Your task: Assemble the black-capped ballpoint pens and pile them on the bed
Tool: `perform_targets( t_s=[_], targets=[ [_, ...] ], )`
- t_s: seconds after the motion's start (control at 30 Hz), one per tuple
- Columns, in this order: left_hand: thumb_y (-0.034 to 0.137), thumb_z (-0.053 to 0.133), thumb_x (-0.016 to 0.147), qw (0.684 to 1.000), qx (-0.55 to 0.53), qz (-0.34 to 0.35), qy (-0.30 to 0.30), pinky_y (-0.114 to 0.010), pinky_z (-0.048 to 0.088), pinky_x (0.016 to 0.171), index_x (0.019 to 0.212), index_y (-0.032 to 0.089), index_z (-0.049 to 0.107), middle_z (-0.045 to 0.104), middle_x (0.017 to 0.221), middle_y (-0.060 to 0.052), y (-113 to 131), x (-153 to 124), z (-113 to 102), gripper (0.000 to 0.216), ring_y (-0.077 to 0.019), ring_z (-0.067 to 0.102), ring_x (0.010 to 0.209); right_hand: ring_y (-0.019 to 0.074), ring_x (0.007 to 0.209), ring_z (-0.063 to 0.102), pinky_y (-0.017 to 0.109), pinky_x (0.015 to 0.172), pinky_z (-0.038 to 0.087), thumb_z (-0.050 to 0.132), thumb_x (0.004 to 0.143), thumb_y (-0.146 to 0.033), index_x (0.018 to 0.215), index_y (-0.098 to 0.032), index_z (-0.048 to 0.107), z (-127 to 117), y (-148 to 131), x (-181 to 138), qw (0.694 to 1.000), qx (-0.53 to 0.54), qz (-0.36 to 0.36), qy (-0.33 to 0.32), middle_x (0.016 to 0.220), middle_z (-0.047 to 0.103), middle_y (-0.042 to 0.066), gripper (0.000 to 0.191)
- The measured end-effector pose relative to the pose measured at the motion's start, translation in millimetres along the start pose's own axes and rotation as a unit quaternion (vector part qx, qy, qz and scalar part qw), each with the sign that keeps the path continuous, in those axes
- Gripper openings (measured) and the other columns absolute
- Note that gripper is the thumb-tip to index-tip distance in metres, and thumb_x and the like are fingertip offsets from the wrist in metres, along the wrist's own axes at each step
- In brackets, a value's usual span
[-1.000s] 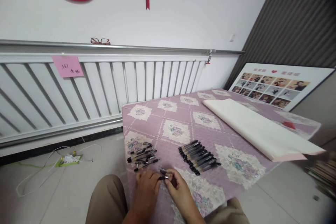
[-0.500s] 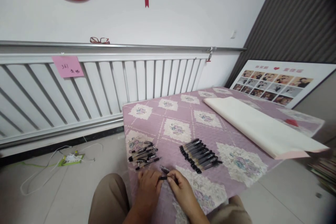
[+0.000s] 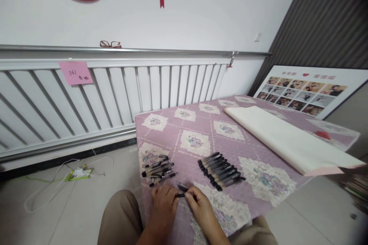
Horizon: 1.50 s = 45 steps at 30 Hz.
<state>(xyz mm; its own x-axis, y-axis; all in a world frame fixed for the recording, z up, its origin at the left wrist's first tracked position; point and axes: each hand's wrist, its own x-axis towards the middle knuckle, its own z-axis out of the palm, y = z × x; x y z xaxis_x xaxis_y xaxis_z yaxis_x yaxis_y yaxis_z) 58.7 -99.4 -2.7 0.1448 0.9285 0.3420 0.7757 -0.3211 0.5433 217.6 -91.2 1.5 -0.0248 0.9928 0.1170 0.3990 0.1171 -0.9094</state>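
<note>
My left hand [image 3: 164,203] and my right hand [image 3: 201,207] are close together at the table's near edge. Both are closed on one black pen [image 3: 180,195], which shows as a short dark length between the fingertips. A dark piece with a clip [image 3: 182,187], like a pen cap, shows just beyond my right fingers; whether that hand holds it is unclear. Past my left hand lies a loose heap of black pens [image 3: 159,170]. Farther right, several capped pens [image 3: 220,170] lie side by side in a slanting row.
A purple flowered cloth [image 3: 198,122] covers the table. A cream roll of sheet [image 3: 267,134] lies to the right, with a framed photo board [image 3: 304,90] behind it. The white radiator [image 3: 129,88] stands beyond; a power strip [image 3: 79,173] is on the floor.
Both hands keep the pen in nearly the same place. The view has shifted very slightly; the heap and the row of pens look unchanged.
</note>
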Motion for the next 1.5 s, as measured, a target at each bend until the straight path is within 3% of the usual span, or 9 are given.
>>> perform_targets(
  t_s=[0.17, 0.3, 0.53, 0.8, 0.97, 1.2, 1.5],
  targets=[
    [0.010, 0.057, 0.080, 1.000, -0.005, -0.002, 0.006, -0.040, 0.030, 0.089, 0.086, 0.027, 0.063, 0.066, 0.088, 0.004, -1, -1, 2, 0.019, -0.0197, 0.057, 0.087, 0.0168, 0.067, 0.051, 0.026, 0.064, 0.042, 0.055, 0.077, -0.035, 0.077, -0.021, 0.057, -2, -5, 1, 0.999, 0.038, 0.023, -0.019, 0.068, 0.053, -0.002, 0.015],
    [0.009, 0.056, 0.079, 1.000, -0.004, 0.006, 0.021, -0.040, 0.031, 0.088, 0.086, 0.028, 0.062, 0.066, 0.087, 0.004, -2, -1, 6, 0.021, -0.0204, 0.057, 0.087, 0.0170, 0.067, 0.054, 0.026, 0.065, 0.044, 0.059, 0.074, -0.035, 0.088, -0.021, 0.058, -1, -3, 2, 0.998, 0.059, 0.034, 0.008, 0.069, 0.054, -0.003, 0.021],
    [0.014, 0.055, 0.080, 0.997, 0.024, 0.061, 0.043, -0.037, 0.035, 0.083, 0.088, 0.028, 0.062, 0.066, 0.085, 0.003, -14, 0, 15, 0.018, -0.0200, 0.058, 0.082, 0.0177, 0.065, 0.052, 0.026, 0.062, 0.041, 0.049, 0.083, -0.044, 0.063, -0.022, 0.050, 4, 8, 4, 0.999, -0.025, -0.012, 0.015, 0.064, 0.053, -0.001, 0.030],
    [0.012, 0.054, 0.080, 0.998, 0.018, 0.038, 0.040, -0.038, 0.035, 0.085, 0.084, 0.028, 0.062, 0.066, 0.082, 0.004, -7, 1, 13, 0.018, -0.0198, 0.058, 0.082, 0.0162, 0.067, 0.053, 0.025, 0.063, 0.042, 0.051, 0.080, -0.033, 0.076, -0.021, 0.057, -2, 4, 2, 0.999, 0.026, -0.003, -0.026, 0.068, 0.054, -0.002, 0.014],
    [0.012, 0.054, 0.081, 0.999, 0.002, 0.016, 0.027, -0.039, 0.035, 0.088, 0.086, 0.028, 0.063, 0.066, 0.083, 0.003, -4, 0, 7, 0.019, -0.0202, 0.058, 0.085, 0.0159, 0.066, 0.053, 0.025, 0.064, 0.043, 0.056, 0.075, -0.032, 0.086, -0.021, 0.059, -2, 1, 2, 0.998, 0.054, 0.017, -0.001, 0.069, 0.055, -0.003, 0.016],
    [0.011, 0.054, 0.079, 1.000, 0.007, 0.012, 0.022, -0.039, 0.034, 0.090, 0.085, 0.027, 0.063, 0.065, 0.086, 0.004, -2, -1, 7, 0.020, -0.0191, 0.058, 0.086, 0.0167, 0.063, 0.049, 0.027, 0.060, 0.039, 0.053, 0.080, -0.043, 0.064, -0.021, 0.055, -6, -10, 4, 1.000, -0.005, 0.017, -0.020, 0.062, 0.052, -0.002, 0.027],
    [0.012, 0.051, 0.082, 1.000, 0.005, 0.006, 0.024, -0.039, 0.035, 0.089, 0.085, 0.026, 0.064, 0.065, 0.084, 0.002, 0, -2, 4, 0.019, -0.0194, 0.057, 0.086, 0.0135, 0.059, 0.045, 0.024, 0.059, 0.036, 0.055, 0.074, -0.034, 0.071, -0.021, 0.058, -9, -5, 4, 0.997, 0.055, 0.033, -0.036, 0.060, 0.046, -0.006, 0.013]
  ],
)
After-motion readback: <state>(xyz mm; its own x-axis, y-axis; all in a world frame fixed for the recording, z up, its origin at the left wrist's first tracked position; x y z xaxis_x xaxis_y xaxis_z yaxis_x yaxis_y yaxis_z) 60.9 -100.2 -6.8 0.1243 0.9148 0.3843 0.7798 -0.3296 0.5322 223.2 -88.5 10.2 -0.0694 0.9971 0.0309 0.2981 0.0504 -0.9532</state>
